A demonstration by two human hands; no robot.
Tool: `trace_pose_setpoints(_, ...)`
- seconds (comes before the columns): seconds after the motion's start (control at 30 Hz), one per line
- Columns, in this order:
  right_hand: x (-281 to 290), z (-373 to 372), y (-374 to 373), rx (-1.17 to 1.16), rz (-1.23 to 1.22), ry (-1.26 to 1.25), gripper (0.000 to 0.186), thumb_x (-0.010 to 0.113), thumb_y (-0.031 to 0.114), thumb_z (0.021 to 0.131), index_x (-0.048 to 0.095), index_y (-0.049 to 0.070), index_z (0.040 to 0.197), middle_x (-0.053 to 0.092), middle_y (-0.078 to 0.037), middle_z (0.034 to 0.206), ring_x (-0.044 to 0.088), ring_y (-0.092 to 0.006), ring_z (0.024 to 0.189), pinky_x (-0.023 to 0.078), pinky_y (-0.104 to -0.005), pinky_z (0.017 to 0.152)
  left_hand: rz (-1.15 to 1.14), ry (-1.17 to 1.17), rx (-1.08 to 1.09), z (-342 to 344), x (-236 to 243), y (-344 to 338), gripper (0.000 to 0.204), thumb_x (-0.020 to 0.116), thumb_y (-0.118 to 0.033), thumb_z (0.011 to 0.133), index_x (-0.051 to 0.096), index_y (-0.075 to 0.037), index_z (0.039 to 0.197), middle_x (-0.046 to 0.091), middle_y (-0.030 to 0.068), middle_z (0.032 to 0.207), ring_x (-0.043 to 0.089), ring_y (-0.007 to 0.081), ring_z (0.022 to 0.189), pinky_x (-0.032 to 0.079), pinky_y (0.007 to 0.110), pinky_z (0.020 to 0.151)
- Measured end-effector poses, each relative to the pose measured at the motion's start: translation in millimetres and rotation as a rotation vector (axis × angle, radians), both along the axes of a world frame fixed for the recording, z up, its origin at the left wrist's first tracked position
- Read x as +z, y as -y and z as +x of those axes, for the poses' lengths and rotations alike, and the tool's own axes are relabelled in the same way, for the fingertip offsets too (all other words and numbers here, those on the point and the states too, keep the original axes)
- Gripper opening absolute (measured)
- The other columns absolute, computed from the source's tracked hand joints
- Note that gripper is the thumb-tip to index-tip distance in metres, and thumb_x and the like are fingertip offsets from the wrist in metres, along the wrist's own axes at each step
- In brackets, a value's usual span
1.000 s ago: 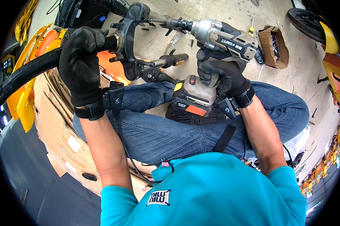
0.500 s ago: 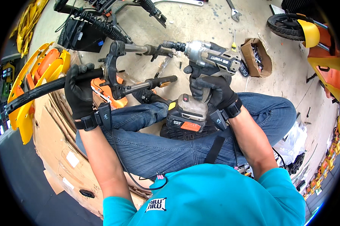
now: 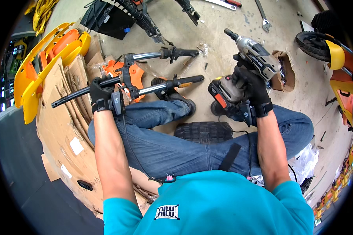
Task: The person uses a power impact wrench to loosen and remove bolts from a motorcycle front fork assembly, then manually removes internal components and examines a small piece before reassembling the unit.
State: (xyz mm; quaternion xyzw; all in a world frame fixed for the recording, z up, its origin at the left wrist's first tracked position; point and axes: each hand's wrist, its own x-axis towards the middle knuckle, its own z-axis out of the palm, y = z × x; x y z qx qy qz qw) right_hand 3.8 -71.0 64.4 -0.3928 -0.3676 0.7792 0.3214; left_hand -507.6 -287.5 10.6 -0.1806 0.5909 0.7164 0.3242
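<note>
My left hand, in a black glove, grips a black tube of a scooter handlebar assembly with chrome bars and black grips, held out over my left knee. My right hand, also gloved, holds a grey cordless impact driver with an orange-and-black battery, its nose pointing up and away from the handlebar. A gap of bare floor lies between the tool's nose and the handlebar grips. I sit on the floor in blue jeans with my legs crossed.
Flattened cardboard and yellow-orange body panels lie to my left. A small cardboard box of parts, a wheel with a yellow fender, a wrench and a black rubber deck mat are on the concrete floor.
The driver has come off the handlebar assembly and swung right and upward. My left hand has lowered the handlebar assembly to the left, away from the tool.
</note>
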Motion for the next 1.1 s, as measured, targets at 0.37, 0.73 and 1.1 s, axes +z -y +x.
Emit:
trace_pose_setpoints(0.37, -62.9, 35.5, -2.7, 0.057, 0.29, 0.407, 0.028, 0.078, 0.02, 0.082, 0.066, 0.008, 0.104, 0.065, 0.0, 0.093, 0.06, -0.0109, 0.085, 0.049, -0.027, 0.074, -1.591, -1.084, -1.082, -8.7, -15.0, 10.2, 0.054, 0.08, -0.012, 0.066, 0.061, 0.002, 0.114, 0.068, 0.0202, 0.106, 0.066, 0.0291, 0.104, 0.052, 0.036, 0.09)
trace_pose_setpoints(0.73, -67.9, 26.8, -3.8, 0.107, 0.253, 0.34, 0.023, 0.073, 0.016, 0.086, 0.065, 0.008, 0.107, 0.063, 0.002, 0.091, 0.058, -0.0081, 0.081, 0.047, -0.0236, 0.067, -1.403, -1.37, -1.273, 16.9, -16.0, -2.8, 0.035, 0.069, -0.012, 0.075, 0.064, -0.001, 0.108, 0.068, 0.0177, 0.104, 0.067, 0.029, 0.102, 0.052, 0.038, 0.089)
trace_pose_setpoints(1.1, -44.1, 21.6, 3.7, 0.13, 0.243, 0.318, 0.03, 0.073, 0.019, 0.086, 0.065, 0.008, 0.112, 0.066, 0.002, 0.096, 0.061, -0.0083, 0.084, 0.048, -0.0227, 0.065, -0.593, -0.873, -1.025, 64.1, -23.3, -53.6, 0.026, 0.061, -0.024, 0.084, 0.066, 0.001, 0.088, 0.066, 0.0135, 0.075, 0.064, 0.0231, 0.069, 0.05, 0.036, 0.062)
